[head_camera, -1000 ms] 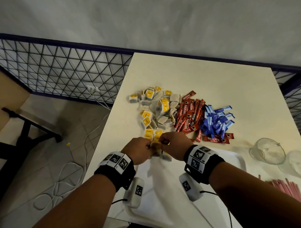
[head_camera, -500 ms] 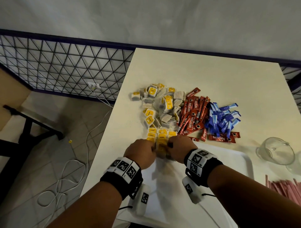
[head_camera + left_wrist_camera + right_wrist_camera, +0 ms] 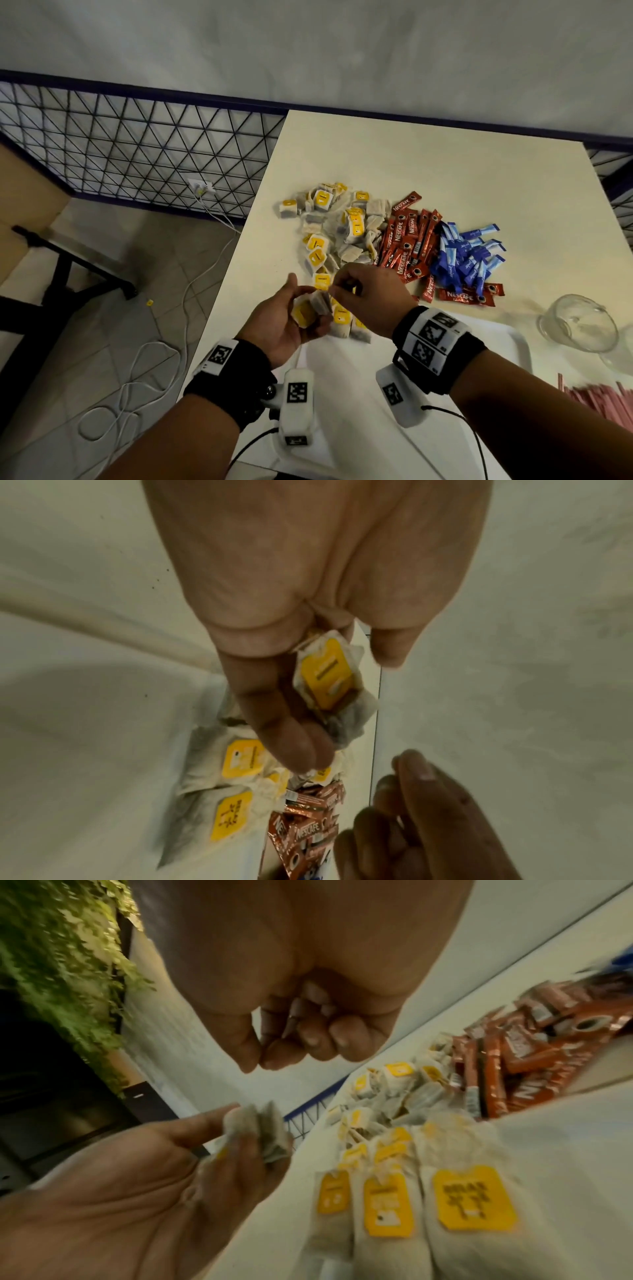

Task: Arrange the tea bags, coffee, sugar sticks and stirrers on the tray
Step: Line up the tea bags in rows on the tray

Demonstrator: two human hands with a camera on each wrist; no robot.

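Pinched between thumb and fingers of the left hand: a small bundle of tea bags, yellow tag outward, raised just above the near left corner of the white tray. Right hand just beside it, fingers curled in, thumb and forefinger tips pressed together; possibly nipping a tag string, too fine to confirm in the blurred right wrist view, so grasp undetermined.

Tea-bag step in hand, and early on. Three short rows of tea bags already laid side by side at the tray's far left edge, tags up. Bulk of the tea bag pile on the table beyond, touching the red Nescafé coffee sticks, with the blue sugar sticks heaped against those on the right. Pink stirrers loose at the right, off the tray, near an upturned glass cup.

Next move, by judgement: peel one bag off the held bundle and set it flat, extending a row, tag aligned with its neighbours. Calls for a light two-finger pick, strings kept from tangling, and no nudging of the rows already placed.
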